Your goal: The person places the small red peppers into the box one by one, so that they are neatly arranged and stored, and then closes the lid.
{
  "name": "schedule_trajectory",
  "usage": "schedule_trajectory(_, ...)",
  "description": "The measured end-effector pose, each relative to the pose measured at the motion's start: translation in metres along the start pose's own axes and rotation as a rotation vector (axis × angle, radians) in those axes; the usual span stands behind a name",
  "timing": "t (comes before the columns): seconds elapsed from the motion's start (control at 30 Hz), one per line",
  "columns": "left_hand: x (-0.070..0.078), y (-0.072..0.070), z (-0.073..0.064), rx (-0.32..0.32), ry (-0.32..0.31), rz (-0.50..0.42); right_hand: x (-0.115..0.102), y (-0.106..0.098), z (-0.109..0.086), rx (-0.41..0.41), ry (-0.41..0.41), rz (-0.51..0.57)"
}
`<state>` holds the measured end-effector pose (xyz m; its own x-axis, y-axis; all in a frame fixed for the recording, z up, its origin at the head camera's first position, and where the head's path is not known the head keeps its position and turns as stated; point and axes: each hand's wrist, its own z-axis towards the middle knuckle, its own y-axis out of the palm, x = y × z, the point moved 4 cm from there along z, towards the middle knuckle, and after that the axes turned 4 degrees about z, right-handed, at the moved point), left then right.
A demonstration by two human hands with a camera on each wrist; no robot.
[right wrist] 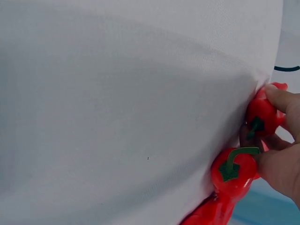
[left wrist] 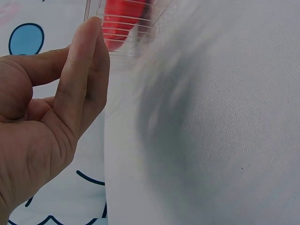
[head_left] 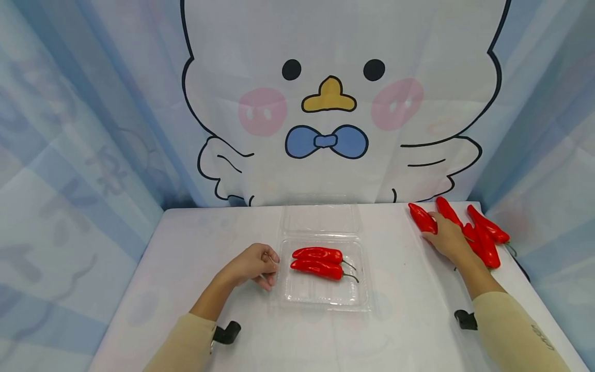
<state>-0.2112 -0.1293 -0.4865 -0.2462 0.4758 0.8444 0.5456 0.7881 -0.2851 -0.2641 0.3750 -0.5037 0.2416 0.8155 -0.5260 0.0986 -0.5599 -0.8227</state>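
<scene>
The right hand (head_left: 447, 238) pinches one red pepper (head_left: 421, 217) between thumb and fingers at the table's (head_left: 400, 320) far right, beside four loose peppers (head_left: 488, 250). The left hand (head_left: 253, 264) is at the left rim of one clear container (head_left: 321, 297); whether it pinches, I cannot tell. Two boxed peppers (head_left: 317, 268) lie inside.

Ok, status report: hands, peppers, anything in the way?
Left hand at clear container's left edge. Right hand gripping red pepper. Two peppers inside, lid open. Loose peppers crowding right hand.
</scene>
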Motion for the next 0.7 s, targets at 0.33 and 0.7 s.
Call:
schedule_trajectory(0.33,0.001,-0.0005,-0.0004,0.01,-0.004,0.013,0.0002,0.0001,-0.0023,0.021,-0.029,0.008)
schedule_trajectory(0.7,-0.0009,-0.0005,0.0018,-0.001,-0.007,-0.006,0.0029,0.0001,-0.0093,0.022,-0.058,0.004)
